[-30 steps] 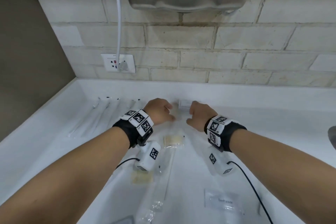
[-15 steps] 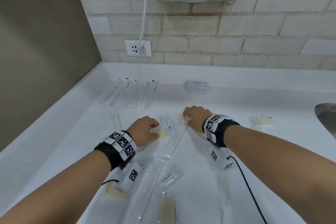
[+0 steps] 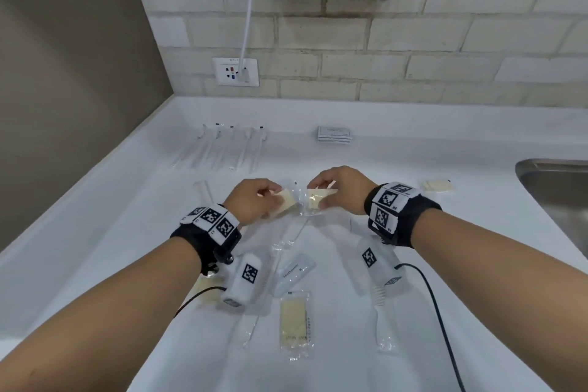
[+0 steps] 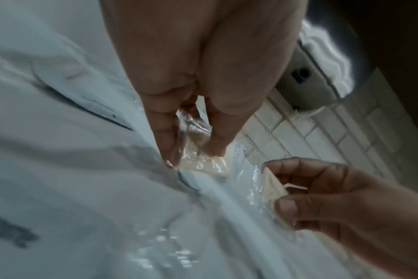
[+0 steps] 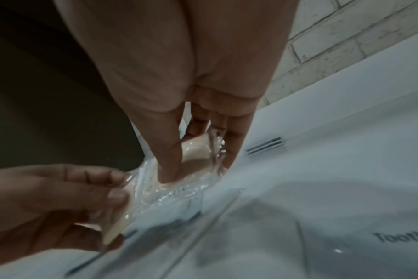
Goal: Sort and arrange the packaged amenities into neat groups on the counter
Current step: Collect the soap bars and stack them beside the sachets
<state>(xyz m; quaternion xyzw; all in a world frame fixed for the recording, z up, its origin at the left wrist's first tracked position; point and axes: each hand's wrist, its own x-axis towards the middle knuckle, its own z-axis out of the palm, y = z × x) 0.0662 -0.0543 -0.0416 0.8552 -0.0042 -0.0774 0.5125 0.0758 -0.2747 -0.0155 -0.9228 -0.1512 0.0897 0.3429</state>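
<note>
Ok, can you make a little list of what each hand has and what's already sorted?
left hand: pinches a cream packet
right hand: pinches a second cream packet
sorted row: wrapped sticks at the back left
sorted stack: flat white packs by the wall
waiting: toothpaste sachet, long cream pack
surface: white counter
</note>
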